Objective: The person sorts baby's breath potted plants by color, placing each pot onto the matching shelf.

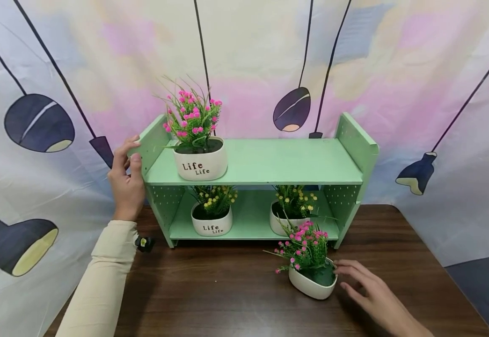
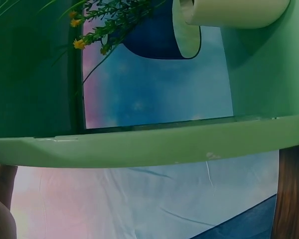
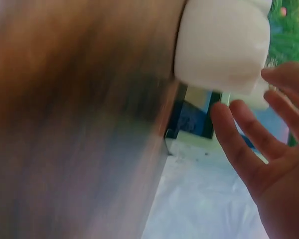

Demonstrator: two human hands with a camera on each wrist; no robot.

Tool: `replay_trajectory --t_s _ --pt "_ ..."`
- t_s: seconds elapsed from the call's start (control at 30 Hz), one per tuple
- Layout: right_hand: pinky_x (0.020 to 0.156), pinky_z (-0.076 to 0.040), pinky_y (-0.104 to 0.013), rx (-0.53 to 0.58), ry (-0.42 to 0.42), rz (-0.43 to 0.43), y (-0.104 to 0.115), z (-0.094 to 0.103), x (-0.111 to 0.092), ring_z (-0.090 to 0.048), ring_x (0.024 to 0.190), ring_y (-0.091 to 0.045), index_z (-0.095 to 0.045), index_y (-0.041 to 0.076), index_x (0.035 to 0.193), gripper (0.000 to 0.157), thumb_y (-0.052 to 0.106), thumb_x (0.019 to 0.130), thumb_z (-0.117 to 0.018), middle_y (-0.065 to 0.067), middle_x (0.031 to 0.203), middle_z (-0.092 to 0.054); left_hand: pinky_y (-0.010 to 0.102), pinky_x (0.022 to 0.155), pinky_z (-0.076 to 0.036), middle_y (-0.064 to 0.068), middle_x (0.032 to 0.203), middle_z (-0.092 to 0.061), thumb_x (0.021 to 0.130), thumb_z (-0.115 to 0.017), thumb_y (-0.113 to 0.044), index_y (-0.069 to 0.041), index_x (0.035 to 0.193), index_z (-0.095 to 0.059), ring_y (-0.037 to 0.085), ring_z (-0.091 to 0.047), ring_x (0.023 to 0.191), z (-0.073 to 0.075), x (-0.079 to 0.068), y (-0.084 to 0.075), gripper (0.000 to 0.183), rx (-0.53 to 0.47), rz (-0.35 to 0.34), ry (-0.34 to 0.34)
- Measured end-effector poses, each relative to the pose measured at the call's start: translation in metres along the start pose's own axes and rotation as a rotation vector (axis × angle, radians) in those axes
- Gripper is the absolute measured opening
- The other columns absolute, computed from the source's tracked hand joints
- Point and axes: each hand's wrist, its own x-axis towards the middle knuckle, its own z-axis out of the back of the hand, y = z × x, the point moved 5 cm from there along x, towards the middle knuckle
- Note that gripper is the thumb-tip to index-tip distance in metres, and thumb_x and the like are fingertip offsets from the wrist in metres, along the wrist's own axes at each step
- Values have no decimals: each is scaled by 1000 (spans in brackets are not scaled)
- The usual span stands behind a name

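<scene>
My left hand [image 1: 128, 189] rests against the left side panel of a green two-tier shelf [image 1: 269, 161], its fingers at the panel's top front corner. Only a sliver of that hand [image 2: 2, 219] shows in the left wrist view, outside the panel. My right hand [image 1: 372, 295] has its fingers spread at the right rim of a white flowerpot [image 1: 311, 285] with pink flowers, which stands on the table in front of the shelf. In the right wrist view the fingers [image 3: 239, 144] are apart beside the pot [image 3: 222, 47]; contact is hard to tell.
A "Life" pot [image 1: 202, 164] with pink flowers stands at the left of the upper tier. Below are two yellow-flowered pots, one left [image 1: 212, 224] and one right [image 1: 278, 220], partly covered by the front plant. A printed curtain [image 1: 244, 56] hangs behind the brown table [image 1: 210, 290].
</scene>
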Motion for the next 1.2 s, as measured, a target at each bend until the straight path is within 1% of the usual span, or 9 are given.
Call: replay_trajectory --t_s 0.07,0.13,0.23,0.4,0.7,0.8,0.97,1.1,1.2 --pt "91 -50 -13 -4 45 -11 -7 1 2 -63 121 -4 -72 29 125 53 -6 85 -82 3 135 -68 20 102 -45 21 146 -62 108 -53 -12 8 131 -62 19 -54 144 0 -1 0 31 10 9 1" --pt "92 -53 -18 -14 75 -37 -12 0 3 -64 121 -6 -72 33 125 53 -4 88 -81 6 136 -68 19 96 -45 21 146 -62 108 -53 -10 6 131 -63 17 -57 139 -1 -2 1 31 14 15 1" --pt "87 -59 -32 -63 99 -77 -15 -2 4 -66 118 -9 -73 36 121 50 -1 88 -81 11 134 -68 20 96 -44 20 146 -62 108 -53 -9 6 131 -63 15 -58 138 -4 -2 1 30 12 12 8" --pt "83 -60 -35 -117 87 -81 -13 -5 4 -67 113 -10 -72 39 113 49 1 86 -84 13 130 -68 21 101 -45 23 146 -62 107 -53 -10 8 130 -63 18 -57 140 -4 -1 0 30 -2 2 10" --pt "81 -60 -30 -172 53 38 -5 -7 5 -66 102 -3 -73 32 107 43 2 80 -89 18 115 -68 20 101 -45 18 147 -63 108 -53 -12 7 130 -63 14 -59 137 -1 -1 -1 31 14 12 13" --pt "82 -57 -22 -159 77 96 0 -8 4 -63 100 0 -71 33 107 43 2 81 -87 21 111 -63 21 101 -46 17 147 -63 108 -53 -11 6 130 -63 14 -59 137 -1 -1 -1 30 14 14 14" --pt "85 -47 -8 -77 93 178 6 -8 0 -61 97 2 -70 30 109 50 -8 81 -84 21 111 -59 21 101 -46 21 146 -62 107 -53 -11 9 129 -62 17 -58 138 0 -1 -2 31 -1 1 6" --pt "85 -43 -6 -75 74 187 7 -7 -6 -60 95 2 -70 31 109 55 -11 77 -85 21 109 -59 20 101 -46 19 146 -63 108 -53 -12 8 129 -62 18 -57 140 1 -1 -2 31 8 5 5" --pt "80 -43 -7 -77 58 186 8 -7 -10 -57 93 2 -70 32 107 51 -7 78 -87 20 107 -58 20 101 -45 18 147 -63 108 -53 -12 8 129 -62 19 -57 141 1 -1 -2 31 17 4 9"
